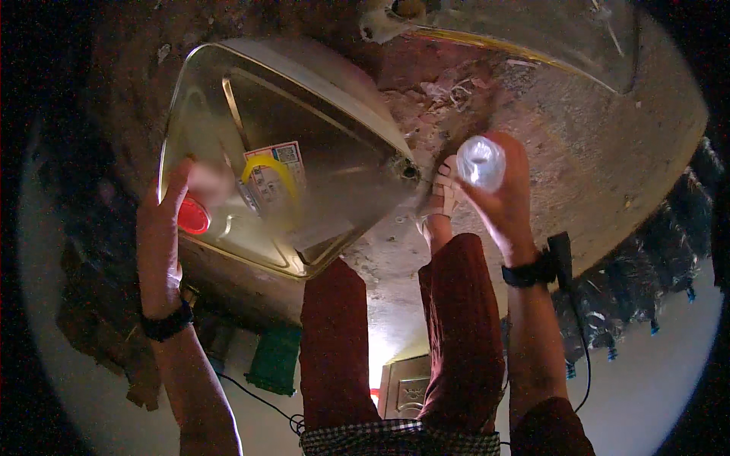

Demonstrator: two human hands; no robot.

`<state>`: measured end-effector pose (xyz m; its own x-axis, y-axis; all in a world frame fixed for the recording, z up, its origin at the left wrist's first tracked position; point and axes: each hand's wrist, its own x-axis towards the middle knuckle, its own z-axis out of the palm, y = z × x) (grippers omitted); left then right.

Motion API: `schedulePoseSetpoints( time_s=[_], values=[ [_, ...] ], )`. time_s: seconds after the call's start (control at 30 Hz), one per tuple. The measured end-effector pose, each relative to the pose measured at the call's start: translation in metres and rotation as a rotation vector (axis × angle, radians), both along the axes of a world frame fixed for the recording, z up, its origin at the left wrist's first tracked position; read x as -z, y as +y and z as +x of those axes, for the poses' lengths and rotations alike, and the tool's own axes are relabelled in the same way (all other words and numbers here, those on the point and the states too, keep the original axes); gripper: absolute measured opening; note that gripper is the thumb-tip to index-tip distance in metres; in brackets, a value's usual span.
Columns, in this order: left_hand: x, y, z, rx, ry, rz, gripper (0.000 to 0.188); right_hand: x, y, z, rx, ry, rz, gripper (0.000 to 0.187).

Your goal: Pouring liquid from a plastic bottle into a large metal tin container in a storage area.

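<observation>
A large square metal tin (334, 144) stands in front of me to the left, one corner towards my knees. My left hand (179, 190) is over its left corner; motion blurs the fingers, so their grip is unclear. Right beside that hand is a red round cap (195, 219); whether the hand touches it I cannot make out. A yellow ring-shaped handle (272, 163) and a printed paper label (289, 156) show on the tin's top. To the right of the tin, my right hand (513, 171) is closed round a clear round plastic container (481, 163), seen end-on.
Scraps of debris (456, 91) lie on the dirty brown floor (563, 144). Another metal tin (532, 34) is at the upper right. My sandalled foot (442, 190) is below the right hand. A green container (274, 361) and a dark cable (258, 395) appear at the lower left.
</observation>
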<state>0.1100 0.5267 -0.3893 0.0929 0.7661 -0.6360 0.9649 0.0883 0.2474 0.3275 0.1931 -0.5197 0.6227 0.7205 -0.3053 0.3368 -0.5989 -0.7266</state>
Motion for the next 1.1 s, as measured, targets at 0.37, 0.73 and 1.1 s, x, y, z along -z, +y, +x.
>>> schedulePoseSetpoints(
  time_s=[0.37,0.73,1.1],
  values=[
    [-0.009,-0.03,-0.001,0.042,-0.11,-0.033,0.058,-0.029,-0.046,-0.023,0.132,0.145,-0.047,0.065],
    [-0.002,-0.031,-0.024,0.0,-0.126,-0.054,0.057,-0.032,-0.046,-0.063,0.424,0.591,0.182,0.081],
    [0.033,-0.032,-0.019,-0.105,-0.178,-0.167,0.062,-0.002,-0.011,-0.097,0.356,0.624,0.156,0.071]
  ],
)
